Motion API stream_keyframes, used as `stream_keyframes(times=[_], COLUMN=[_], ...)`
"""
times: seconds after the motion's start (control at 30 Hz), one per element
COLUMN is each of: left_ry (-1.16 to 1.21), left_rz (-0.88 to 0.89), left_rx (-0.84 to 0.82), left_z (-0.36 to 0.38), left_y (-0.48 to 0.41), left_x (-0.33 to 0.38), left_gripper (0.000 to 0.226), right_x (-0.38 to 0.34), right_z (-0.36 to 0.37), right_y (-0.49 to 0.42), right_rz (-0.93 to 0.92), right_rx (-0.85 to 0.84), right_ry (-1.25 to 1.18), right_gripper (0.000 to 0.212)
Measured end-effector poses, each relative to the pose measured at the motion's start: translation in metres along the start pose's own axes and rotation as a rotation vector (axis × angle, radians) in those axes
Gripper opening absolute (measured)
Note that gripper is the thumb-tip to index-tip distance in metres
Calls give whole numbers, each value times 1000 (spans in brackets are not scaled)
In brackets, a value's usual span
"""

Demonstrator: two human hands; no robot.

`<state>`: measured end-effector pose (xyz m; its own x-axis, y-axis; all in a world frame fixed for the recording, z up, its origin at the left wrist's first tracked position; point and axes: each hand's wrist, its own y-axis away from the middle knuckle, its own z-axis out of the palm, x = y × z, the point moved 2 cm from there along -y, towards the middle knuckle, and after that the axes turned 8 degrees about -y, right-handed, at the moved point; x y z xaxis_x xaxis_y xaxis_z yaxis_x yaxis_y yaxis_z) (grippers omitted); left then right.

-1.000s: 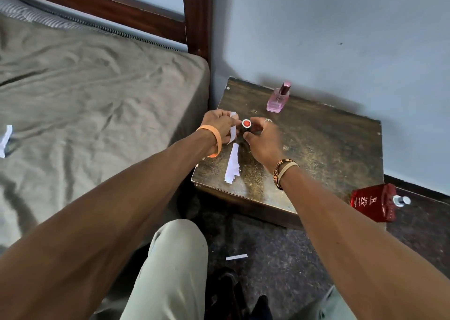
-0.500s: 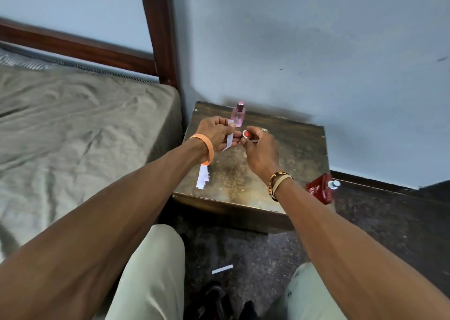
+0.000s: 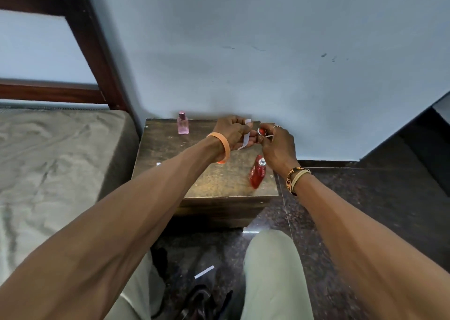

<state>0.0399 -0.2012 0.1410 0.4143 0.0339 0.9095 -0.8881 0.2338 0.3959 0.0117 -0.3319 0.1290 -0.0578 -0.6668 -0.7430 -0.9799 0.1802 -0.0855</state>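
Small round red silver-rimmed cap (image 3: 261, 131), pinched in the right hand (image 3: 277, 144) above the worn wooden surface (image 3: 165, 150), nearly touches the thin white paper strip (image 3: 246, 137) the left hand (image 3: 230, 130) grips, and a loose pinch could send it rolling floorward.

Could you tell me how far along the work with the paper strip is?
Already done, it seems: the red bottle lies on its side on the table, nozzle bare, and a loose strip lies on the floor. In hand: the left hand holds a paper strip, the right hand pinches a small red round piece beside it. Probably left: the pink bottle, standing capped at the back.
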Motion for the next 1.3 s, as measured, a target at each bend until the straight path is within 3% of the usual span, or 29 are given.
stream_keyframes(times=[0.53, 0.73, 1.17, 1.3], left_ry=[-135, -147, -215, -244], left_rz=[-73, -100, -100, -93], left_rx=[-11, -9, 45, 55], left_z=[20, 17, 12, 0], left_y=[-3, -7, -9, -5], left_x=[-38, -50, -56, -56], left_gripper=[3, 3, 3, 5], right_x=[42, 46, 50, 46], right_z=[3, 7, 11, 10], right_y=[15, 20, 24, 26], right_rz=[84, 78, 126, 113], right_rx=[-124, -145, -172, -166], right_ry=[54, 95, 43, 98], right_gripper=[37, 24, 53, 54])
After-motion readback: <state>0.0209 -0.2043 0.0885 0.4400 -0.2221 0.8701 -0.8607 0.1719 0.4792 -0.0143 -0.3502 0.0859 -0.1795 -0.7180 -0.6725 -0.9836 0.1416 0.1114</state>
